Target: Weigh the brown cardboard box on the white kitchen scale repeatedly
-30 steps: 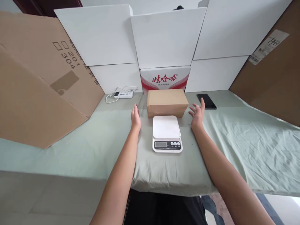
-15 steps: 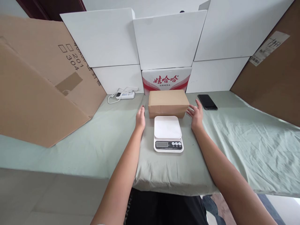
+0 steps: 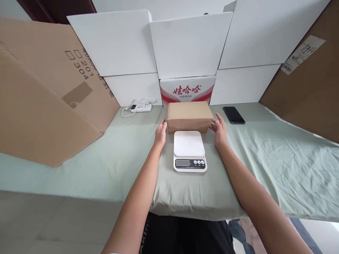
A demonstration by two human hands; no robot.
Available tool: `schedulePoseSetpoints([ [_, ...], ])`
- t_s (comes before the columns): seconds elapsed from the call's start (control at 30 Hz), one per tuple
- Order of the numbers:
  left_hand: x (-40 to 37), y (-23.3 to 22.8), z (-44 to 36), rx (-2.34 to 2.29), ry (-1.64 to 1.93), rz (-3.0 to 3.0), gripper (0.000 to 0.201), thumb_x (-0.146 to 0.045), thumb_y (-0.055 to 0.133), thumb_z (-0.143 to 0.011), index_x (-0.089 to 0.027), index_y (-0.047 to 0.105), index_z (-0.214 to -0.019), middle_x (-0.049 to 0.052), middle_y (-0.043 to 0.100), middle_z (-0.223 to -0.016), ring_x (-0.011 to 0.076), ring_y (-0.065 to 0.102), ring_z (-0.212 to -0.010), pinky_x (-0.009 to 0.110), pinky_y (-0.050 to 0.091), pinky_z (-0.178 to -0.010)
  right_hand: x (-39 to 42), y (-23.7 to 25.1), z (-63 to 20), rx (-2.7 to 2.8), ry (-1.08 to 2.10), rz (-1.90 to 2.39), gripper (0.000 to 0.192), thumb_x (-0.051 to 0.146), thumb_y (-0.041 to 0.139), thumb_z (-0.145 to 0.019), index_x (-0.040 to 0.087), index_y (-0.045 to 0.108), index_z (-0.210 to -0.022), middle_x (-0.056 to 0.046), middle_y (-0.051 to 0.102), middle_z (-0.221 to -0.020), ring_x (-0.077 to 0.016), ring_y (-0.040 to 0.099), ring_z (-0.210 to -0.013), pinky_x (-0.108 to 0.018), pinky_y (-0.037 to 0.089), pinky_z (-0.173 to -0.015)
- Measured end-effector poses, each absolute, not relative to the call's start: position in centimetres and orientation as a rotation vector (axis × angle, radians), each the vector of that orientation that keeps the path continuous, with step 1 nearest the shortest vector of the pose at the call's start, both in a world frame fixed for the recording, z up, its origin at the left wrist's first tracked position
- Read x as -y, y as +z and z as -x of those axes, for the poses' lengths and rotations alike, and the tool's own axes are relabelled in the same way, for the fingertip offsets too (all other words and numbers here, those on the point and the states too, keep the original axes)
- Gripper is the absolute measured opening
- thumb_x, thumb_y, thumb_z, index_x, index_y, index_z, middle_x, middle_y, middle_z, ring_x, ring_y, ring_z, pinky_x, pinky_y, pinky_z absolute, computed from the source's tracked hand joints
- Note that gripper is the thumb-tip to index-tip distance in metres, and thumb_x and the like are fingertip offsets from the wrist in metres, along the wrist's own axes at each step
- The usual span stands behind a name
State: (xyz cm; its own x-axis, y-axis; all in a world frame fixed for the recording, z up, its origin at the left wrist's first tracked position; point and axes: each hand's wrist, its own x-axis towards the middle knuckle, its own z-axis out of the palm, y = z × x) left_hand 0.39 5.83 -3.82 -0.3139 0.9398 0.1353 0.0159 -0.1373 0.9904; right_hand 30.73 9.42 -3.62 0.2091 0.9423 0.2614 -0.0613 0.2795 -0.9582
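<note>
A closed brown cardboard box point(image 3: 189, 110) sits on the cloth-covered table, just behind a white kitchen scale point(image 3: 189, 144). The scale's plate carries nothing, and its small display point(image 3: 182, 162) shows no digits I can read. At the box's left side is my left hand point(image 3: 160, 134), fingers stretched forward, very close to the cardboard. My right hand point(image 3: 220, 131) is at the right side with its fingers spread, the tips by the box's right front edge. Whether either hand touches the box I cannot tell.
A black phone point(image 3: 234, 115) lies to the right of the box. On the left, a white power strip point(image 3: 141, 107) rests with its cord. White boxes point(image 3: 190, 46) form a wall behind, and large cardboard panels point(image 3: 47, 95) flank the pale green tablecloth point(image 3: 116, 151).
Both hands have moved slightly inward, closer to the sides of the cardboard box. The box and the scale stay where they were.
</note>
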Motion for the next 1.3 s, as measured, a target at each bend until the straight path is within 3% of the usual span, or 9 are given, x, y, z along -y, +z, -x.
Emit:
schedulePoseSetpoints([
  [0.23,-5.4,-3.1,-0.8,-1.353,1.545,-1.163,0.061,-0.059,0.064,-0.106,-0.028,0.069,-0.158,0.007,0.072,-0.165,0.0314,0.048,-0.171,0.049,0.036,-0.143,-9.8,-3.7,-30.6,1.105,0.921,1.065,0.079,0.068,0.063,-0.093,0.032,0.061,-0.163,-0.011,0.077,-0.152,-0.0293,0.083,-0.126,-0.051,0.067,-0.112],
  [0.6,-5.2,-2.7,-1.1,-1.315,1.541,-1.191,0.066,-0.057,0.068,-0.103,-0.029,0.066,-0.162,0.007,0.072,-0.165,0.0353,0.051,-0.170,0.053,0.038,-0.143,-10.2,-4.2,-31.1,1.177,0.924,1.020,0.074,0.067,0.063,-0.095,0.037,0.061,-0.163,-0.008,0.078,-0.148,-0.0275,0.082,-0.128,-0.045,0.071,-0.106],
  [0.8,-5.0,-2.5,-1.2,-1.288,1.550,-1.236,0.063,-0.056,0.066,-0.103,-0.028,0.067,-0.160,0.008,0.075,-0.161,0.0362,0.057,-0.165,0.054,0.042,-0.139,-9.7,-3.5,-30.6,1.116,0.935,1.067,0.075,0.066,0.064,-0.092,0.034,0.064,-0.161,-0.010,0.077,-0.151,-0.0297,0.082,-0.126,-0.051,0.069,-0.110],
  [1.3,-4.8,-2.3,-1.3,-1.271,1.514,-1.312,0.054,-0.051,0.058,-0.105,-0.027,0.074,-0.151,0.007,0.077,-0.158,0.0348,0.065,-0.154,0.050,0.047,-0.134,-9.9,-4.0,-30.7,1.179,0.936,1.019,0.077,0.074,0.066,-0.092,0.036,0.063,-0.159,-0.008,0.079,-0.149,-0.0305,0.079,-0.132,-0.049,0.070,-0.107],
])
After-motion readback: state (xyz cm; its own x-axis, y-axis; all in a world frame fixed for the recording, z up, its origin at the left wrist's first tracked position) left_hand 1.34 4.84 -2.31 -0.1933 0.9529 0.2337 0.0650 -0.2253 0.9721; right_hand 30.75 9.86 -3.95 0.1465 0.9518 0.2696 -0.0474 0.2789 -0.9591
